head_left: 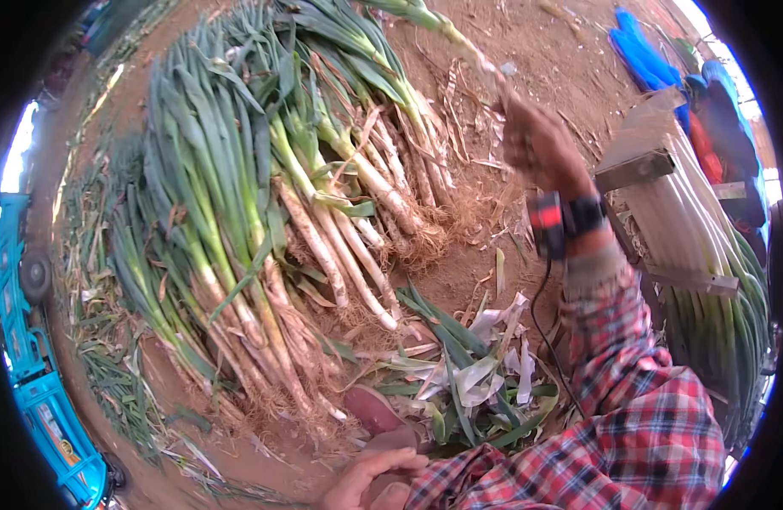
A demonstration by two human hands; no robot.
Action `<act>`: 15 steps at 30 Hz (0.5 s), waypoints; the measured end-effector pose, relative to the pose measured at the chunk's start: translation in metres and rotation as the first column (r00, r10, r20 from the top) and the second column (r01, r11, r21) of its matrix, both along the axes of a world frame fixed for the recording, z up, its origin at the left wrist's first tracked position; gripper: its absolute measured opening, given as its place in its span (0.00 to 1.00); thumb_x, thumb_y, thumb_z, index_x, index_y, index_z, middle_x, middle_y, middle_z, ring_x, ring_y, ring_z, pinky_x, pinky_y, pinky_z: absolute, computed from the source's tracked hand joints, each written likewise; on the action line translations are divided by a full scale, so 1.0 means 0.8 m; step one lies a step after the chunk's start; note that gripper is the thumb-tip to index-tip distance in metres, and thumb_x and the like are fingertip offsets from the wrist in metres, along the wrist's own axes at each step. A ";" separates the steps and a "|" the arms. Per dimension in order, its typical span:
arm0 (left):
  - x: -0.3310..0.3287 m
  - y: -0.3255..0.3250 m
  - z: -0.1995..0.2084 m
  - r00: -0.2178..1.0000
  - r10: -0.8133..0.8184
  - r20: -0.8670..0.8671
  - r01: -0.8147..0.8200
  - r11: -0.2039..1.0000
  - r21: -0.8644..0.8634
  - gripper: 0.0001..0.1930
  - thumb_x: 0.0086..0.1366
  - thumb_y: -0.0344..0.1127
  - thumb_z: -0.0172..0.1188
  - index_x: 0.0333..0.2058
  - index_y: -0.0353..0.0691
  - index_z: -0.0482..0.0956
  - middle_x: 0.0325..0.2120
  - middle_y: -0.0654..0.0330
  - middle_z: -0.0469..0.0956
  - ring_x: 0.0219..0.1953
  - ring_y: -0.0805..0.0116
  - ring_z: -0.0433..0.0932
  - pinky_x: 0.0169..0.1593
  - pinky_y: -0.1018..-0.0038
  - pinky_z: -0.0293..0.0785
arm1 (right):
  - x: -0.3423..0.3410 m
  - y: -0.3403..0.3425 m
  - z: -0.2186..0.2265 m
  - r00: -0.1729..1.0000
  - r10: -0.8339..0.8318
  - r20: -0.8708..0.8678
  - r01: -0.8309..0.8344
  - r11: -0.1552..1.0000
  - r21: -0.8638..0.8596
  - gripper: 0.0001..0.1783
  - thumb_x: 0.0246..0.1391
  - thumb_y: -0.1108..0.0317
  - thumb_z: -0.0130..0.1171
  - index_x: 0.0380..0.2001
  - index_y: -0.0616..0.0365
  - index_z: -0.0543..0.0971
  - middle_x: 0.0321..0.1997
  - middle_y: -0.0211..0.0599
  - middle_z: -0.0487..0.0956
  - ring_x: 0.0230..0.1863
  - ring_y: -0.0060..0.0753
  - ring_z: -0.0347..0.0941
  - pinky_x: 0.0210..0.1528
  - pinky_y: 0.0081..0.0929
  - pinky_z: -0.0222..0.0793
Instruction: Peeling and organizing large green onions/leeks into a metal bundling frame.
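Note:
My right hand [540,140], blurred, reaches out over the soil with its fingers closed on the pale end of a long green onion [446,27]. The onion's green part runs out past the upper edge. A dark strap with a red-lit device [554,223] sits on this wrist, and a cable hangs from it. At the lower edge my left hand [366,483] is low, beside the plaid sleeve and a maroon shoe [374,410]. Its fingers are partly cut off, so its grip is unclear. A big pile of unpeeled long green onions [209,170] with hairy roots lies left of my right hand.
Stripped leaves and pale skins [476,374] lie before me. On the right, a rack [638,170] holds stacked clean white onion stalks [684,217]. Blue sheeting [646,55] lies beyond it. A blue vehicle [47,408] stands far left.

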State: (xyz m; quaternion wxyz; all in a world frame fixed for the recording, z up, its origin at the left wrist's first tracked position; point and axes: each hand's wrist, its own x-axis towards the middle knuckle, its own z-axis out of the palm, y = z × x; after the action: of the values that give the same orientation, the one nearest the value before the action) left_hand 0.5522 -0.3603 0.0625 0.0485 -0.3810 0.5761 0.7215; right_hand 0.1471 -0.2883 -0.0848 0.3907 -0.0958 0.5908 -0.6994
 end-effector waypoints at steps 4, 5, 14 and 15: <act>0.009 0.024 0.012 0.978 -0.155 -0.140 0.136 0.981 -0.135 0.18 0.71 0.39 0.55 0.50 0.29 0.75 0.41 0.52 0.78 0.41 0.65 0.78 0.46 0.72 0.75 | 0.125 0.061 -0.032 0.987 0.003 -0.159 0.057 0.926 0.372 0.14 0.62 0.62 0.54 0.47 0.58 0.72 0.27 0.25 0.69 0.22 0.21 0.65 0.22 0.21 0.63; 0.014 0.031 0.013 0.967 -0.192 -0.169 0.154 0.965 -0.214 0.17 0.70 0.38 0.55 0.49 0.28 0.75 0.40 0.52 0.78 0.40 0.65 0.79 0.45 0.71 0.76 | 0.161 0.071 -0.054 0.997 0.043 -0.061 -0.019 0.936 0.350 0.15 0.63 0.60 0.53 0.47 0.57 0.72 0.27 0.22 0.68 0.22 0.18 0.63 0.22 0.20 0.61; 0.043 0.074 0.026 0.911 -0.372 -0.176 0.232 0.818 -0.527 0.17 0.69 0.37 0.57 0.47 0.27 0.77 0.37 0.49 0.80 0.36 0.60 0.81 0.41 0.70 0.77 | 0.252 0.100 -0.148 0.936 -0.103 0.336 0.002 0.957 0.289 0.18 0.64 0.59 0.52 0.51 0.58 0.68 0.28 0.30 0.72 0.19 0.22 0.69 0.17 0.24 0.67; 0.043 0.078 0.022 0.900 -0.392 -0.193 0.225 0.794 -0.565 0.17 0.69 0.37 0.56 0.47 0.27 0.77 0.37 0.49 0.80 0.36 0.60 0.81 0.41 0.70 0.77 | 0.246 0.105 -0.148 0.933 -0.157 0.323 0.051 0.948 0.313 0.16 0.65 0.57 0.52 0.47 0.57 0.70 0.26 0.28 0.70 0.17 0.21 0.66 0.15 0.21 0.64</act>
State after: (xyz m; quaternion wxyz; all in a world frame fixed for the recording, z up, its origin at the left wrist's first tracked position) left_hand 0.5863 -0.2982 0.0804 -0.0280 -0.1651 0.8074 0.5658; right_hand 0.3441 -0.2047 -0.2033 0.4597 0.1197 0.6169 -0.6275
